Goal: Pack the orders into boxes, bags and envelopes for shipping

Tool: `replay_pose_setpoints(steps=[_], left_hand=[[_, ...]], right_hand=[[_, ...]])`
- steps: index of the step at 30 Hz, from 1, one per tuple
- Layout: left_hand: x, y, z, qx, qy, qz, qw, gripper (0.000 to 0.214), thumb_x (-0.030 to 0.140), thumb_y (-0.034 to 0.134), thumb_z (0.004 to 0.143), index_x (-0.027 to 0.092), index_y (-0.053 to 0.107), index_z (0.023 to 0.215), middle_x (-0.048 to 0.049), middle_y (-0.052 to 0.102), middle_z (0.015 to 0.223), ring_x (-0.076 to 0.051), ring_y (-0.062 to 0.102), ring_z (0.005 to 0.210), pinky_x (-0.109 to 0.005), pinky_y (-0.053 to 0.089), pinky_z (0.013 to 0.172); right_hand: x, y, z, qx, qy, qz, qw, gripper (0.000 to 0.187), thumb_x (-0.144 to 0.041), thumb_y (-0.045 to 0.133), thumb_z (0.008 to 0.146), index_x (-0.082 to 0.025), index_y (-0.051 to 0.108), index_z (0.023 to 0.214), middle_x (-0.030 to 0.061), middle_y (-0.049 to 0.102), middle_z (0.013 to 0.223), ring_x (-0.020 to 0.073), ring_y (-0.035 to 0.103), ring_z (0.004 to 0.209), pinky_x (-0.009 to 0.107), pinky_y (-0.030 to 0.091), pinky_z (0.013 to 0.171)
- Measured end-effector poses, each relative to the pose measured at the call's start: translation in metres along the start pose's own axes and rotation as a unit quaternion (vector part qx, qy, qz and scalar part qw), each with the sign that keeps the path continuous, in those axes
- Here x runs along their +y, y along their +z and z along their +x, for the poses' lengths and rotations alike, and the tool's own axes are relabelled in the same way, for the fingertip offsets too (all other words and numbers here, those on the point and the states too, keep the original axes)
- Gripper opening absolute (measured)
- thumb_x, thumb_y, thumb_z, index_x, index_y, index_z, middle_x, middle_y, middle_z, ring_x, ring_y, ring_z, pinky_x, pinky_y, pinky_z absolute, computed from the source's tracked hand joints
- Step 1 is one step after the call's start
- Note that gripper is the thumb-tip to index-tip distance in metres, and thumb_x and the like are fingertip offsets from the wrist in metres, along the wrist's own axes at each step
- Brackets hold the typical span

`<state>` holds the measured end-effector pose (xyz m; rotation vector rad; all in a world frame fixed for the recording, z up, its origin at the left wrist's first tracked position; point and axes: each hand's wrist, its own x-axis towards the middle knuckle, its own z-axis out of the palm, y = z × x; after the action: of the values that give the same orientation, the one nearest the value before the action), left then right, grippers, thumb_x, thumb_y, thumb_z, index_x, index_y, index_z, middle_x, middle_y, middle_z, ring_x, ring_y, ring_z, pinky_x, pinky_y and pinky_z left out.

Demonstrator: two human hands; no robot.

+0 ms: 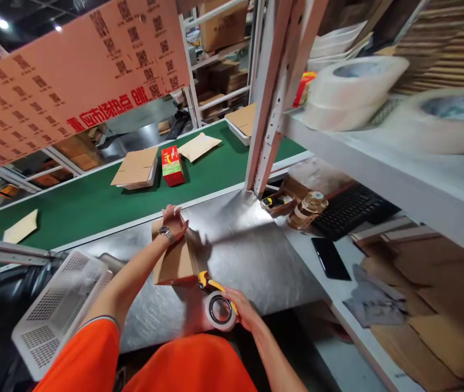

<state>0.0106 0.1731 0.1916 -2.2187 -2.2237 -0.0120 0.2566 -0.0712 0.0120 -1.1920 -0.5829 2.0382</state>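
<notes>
A brown cardboard box [176, 262] lies on the metal worktop in front of me. My left hand [175, 223], with a watch on its wrist, holds the box at its far end, fingers bent over the edge. In my right hand [243, 309] is a tape dispenser [214, 284] with a yellow handle and a roll of clear tape, my fingers wrapped around the handle. The dispenser's head is at the box's near right corner; whether it touches the cardboard I cannot tell.
Beyond the metal worktop [256, 261] runs a green conveyor belt [93, 201] with flat cartons, a red box [172, 165] and envelopes. A white basket [58, 310] stands left. To the right are a post [270, 103], tape rolls [354, 90] on a shelf, a phone [330, 258], bottle and keyboard.
</notes>
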Motion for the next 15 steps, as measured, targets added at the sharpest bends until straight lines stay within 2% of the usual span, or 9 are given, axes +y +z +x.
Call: replay_pose_setpoints(steps=[2,4,6,7,8,10,12,14,15], left_hand=[[-0.012,0.001,-0.023,-0.038,0.119,-0.013,0.992,0.072,0.044,0.068,0.103,0.006,0.05,0.161,-0.0262,0.045,0.172,-0.043,0.035,0.159,-0.059,0.02,0.134],[-0.026,0.004,-0.054,-0.113,0.287,-0.033,0.951,0.089,0.063,0.078,0.092,0.014,0.054,0.162,-0.0223,0.041,0.178,-0.044,0.032,0.163,-0.059,0.021,0.137],[-0.035,0.009,-0.082,-0.184,0.405,-0.041,0.895,0.087,0.074,0.076,0.087,0.019,0.064,0.153,-0.0211,0.05,0.171,-0.046,0.035,0.162,-0.063,0.019,0.138],[-0.035,0.011,-0.091,-0.206,0.422,-0.036,0.882,0.079,0.075,0.073,0.089,0.021,0.07,0.146,-0.0203,0.058,0.163,-0.046,0.04,0.158,-0.064,0.018,0.138],[-0.032,0.013,-0.095,-0.214,0.414,-0.027,0.884,0.07,0.075,0.068,0.092,0.022,0.074,0.138,-0.0197,0.065,0.153,-0.044,0.046,0.153,-0.065,0.017,0.137],[-0.016,0.017,-0.09,-0.188,0.339,-0.006,0.922,0.058,0.07,0.061,0.098,0.021,0.077,0.126,-0.019,0.071,0.137,-0.042,0.054,0.14,-0.066,0.018,0.135],[0.007,0.02,-0.072,-0.131,0.215,0.005,0.968,0.055,0.065,0.056,0.103,0.018,0.076,0.123,-0.0203,0.07,0.134,-0.042,0.055,0.135,-0.068,0.023,0.13],[0.03,0.022,-0.051,-0.089,0.089,0.001,0.992,0.052,0.059,0.054,0.107,0.013,0.074,0.123,-0.0227,0.068,0.136,-0.042,0.053,0.135,-0.067,0.029,0.123],[0.039,0.023,-0.042,-0.08,0.044,-0.004,0.996,0.051,0.055,0.053,0.109,0.011,0.073,0.123,-0.0237,0.068,0.136,-0.042,0.053,0.135,-0.066,0.03,0.121]], right_hand=[[-0.011,0.001,0.0,-0.013,0.015,-0.007,1.0,0.066,-0.05,0.088,0.077,-0.018,0.083,0.135,-0.0001,0.078,0.077,0.0124,0.055,0.057,0.023,0.041,0.052],[-0.016,0.002,0.001,-0.014,0.023,0.0,1.0,0.066,-0.048,0.087,0.078,-0.016,0.083,0.136,-0.0004,0.076,0.075,0.0109,0.051,0.054,0.022,0.037,0.048],[-0.014,0.003,0.003,-0.02,0.022,0.014,0.999,0.066,-0.047,0.087,0.078,-0.015,0.083,0.135,0.0005,0.077,0.075,0.0101,0.051,0.052,0.021,0.034,0.046],[-0.01,0.003,0.004,-0.017,0.018,0.023,0.999,0.066,-0.048,0.088,0.078,-0.016,0.083,0.135,0.0014,0.079,0.077,0.0103,0.052,0.052,0.021,0.035,0.045],[-0.005,0.002,0.003,-0.003,0.014,0.035,0.999,0.067,-0.05,0.088,0.077,-0.017,0.083,0.135,0.0027,0.081,0.082,0.0113,0.056,0.054,0.021,0.039,0.046],[0.006,-0.001,0.0,0.042,-0.009,0.053,0.998,0.069,-0.055,0.09,0.075,-0.02,0.084,0.134,0.0066,0.087,0.099,0.0175,0.071,0.069,0.025,0.054,0.058],[0.015,-0.003,-0.006,0.059,-0.048,0.045,0.996,0.069,-0.059,0.091,0.075,-0.022,0.085,0.133,0.0101,0.087,0.125,0.0282,0.08,0.104,0.036,0.065,0.09],[0.019,0.0,-0.008,0.01,-0.071,0.0,0.997,0.066,-0.059,0.09,0.078,-0.023,0.086,0.133,0.0112,0.082,0.141,0.0354,0.073,0.135,0.047,0.054,0.121],[0.019,0.006,-0.007,-0.025,-0.076,-0.025,0.997,0.064,-0.057,0.089,0.08,-0.023,0.086,0.134,0.0113,0.081,0.144,0.037,0.069,0.141,0.051,0.047,0.128]])
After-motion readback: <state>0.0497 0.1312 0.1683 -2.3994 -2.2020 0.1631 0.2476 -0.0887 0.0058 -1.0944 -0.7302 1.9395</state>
